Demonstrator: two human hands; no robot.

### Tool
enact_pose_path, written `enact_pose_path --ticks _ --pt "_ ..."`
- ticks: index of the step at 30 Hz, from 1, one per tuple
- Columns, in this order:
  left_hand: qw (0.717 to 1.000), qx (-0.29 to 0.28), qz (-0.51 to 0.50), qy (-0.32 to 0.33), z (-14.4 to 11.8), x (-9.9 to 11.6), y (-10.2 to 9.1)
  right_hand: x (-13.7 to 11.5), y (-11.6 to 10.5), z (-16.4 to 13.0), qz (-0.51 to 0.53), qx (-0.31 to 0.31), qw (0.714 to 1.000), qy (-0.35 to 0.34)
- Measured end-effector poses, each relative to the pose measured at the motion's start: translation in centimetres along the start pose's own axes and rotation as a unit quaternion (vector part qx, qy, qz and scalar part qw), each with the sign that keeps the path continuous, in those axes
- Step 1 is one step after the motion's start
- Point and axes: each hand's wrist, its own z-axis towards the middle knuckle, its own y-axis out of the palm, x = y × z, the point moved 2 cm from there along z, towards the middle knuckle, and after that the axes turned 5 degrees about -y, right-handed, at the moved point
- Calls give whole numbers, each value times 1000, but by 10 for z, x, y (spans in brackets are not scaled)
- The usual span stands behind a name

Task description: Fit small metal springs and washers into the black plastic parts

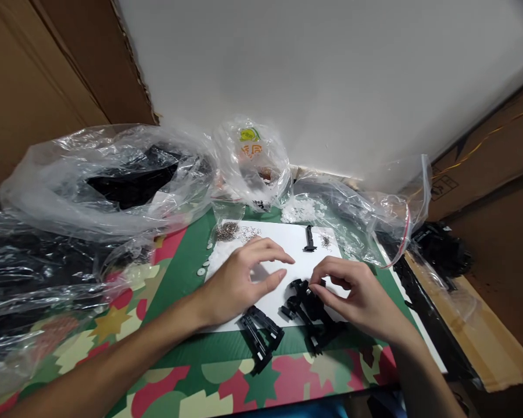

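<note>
My left hand (248, 278) hovers over the white sheet (283, 232), thumb and fingers apart with nothing between them. Thumb and forefinger of my right hand (353, 290) are pinched together above a pile of black plastic parts (307, 305); whatever they hold is too small to make out. Two slim black plastic parts (259, 337) lie side by side below my left hand. Another black plastic part (310, 239) lies by itself at the sheet's far side. Tiny dark metal pieces (326, 241) are scattered to its right.
A heap of small brownish metal pieces (227, 231) lies at the sheet's far left corner. Behind it are small white pieces (303, 210) and a printed plastic bag (253, 157). Clear bags (113, 174) crowd the left; a zip bag (375, 215) lies right. Cardboard (488, 342) borders the right.
</note>
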Motion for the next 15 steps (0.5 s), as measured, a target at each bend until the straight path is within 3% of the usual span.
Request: enact_pose_path --ticks 5,10,15 --pt "997 -38 47 37 -5 1 12 14 -5 -5 -17 -24 999 30" --pt "998 -18 48 36 -5 3 9 33 -16 -21 -32 -37 995 86" --pt "995 5 60 79 -5 2 8 34 -9 -19 -60 -72 985 146"
